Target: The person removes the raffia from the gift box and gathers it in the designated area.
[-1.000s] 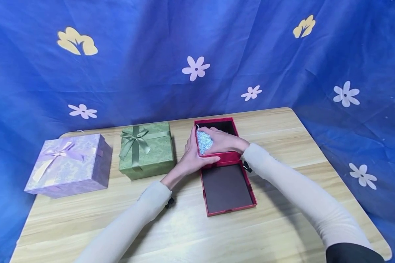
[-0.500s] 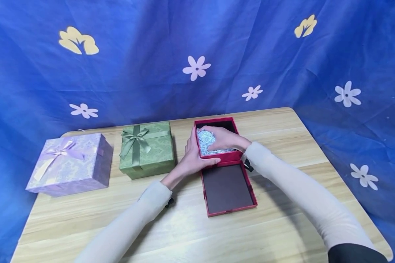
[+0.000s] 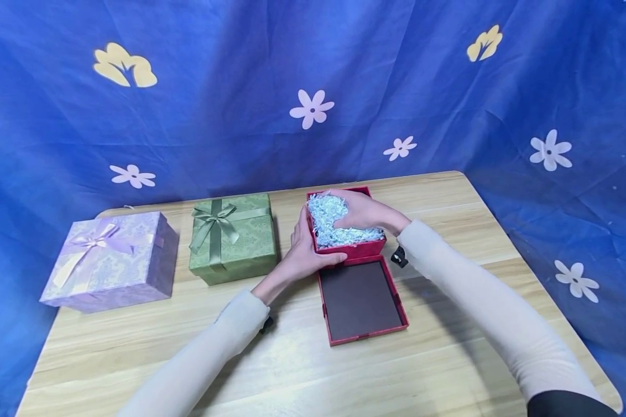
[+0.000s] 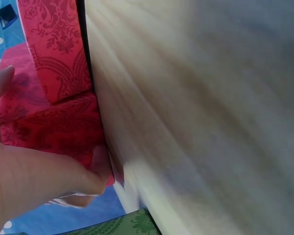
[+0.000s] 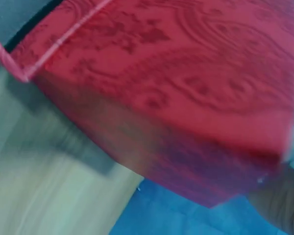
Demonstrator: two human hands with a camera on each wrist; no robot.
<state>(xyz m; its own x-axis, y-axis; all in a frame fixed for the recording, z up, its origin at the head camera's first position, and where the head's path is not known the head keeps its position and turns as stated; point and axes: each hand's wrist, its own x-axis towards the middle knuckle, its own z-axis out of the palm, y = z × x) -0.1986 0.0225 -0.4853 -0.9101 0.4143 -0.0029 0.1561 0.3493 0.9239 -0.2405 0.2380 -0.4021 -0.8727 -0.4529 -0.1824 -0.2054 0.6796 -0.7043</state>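
Observation:
A red gift box (image 3: 352, 250) stands with its lid (image 3: 362, 298) folded down in front, dark inside face up. My left hand (image 3: 304, 250) holds the box at its front left corner, fingers along the left side and thumb on the front face. The left wrist view shows that thumb and fingers against the patterned red wall (image 4: 54, 127). Pale blue shredded paper (image 3: 326, 217) rises to about the rim. My right hand (image 3: 365, 209) grips a clump of it from above, fingertips hidden. Only part of the right hand (image 5: 279, 200) shows at the right wrist view's edge.
A green gift box (image 3: 240, 240) with a ribbon bow stands left of the red one. Farther left is a lilac gift box (image 3: 117, 260) with a bow. All stand on a wooden table (image 3: 448, 347) before a blue flowered cloth (image 3: 229, 116).
My right hand has moved up and slightly right, lifting the shredded paper, and far more of it now shows at the rim. The left hand keeps its hold on the red box.

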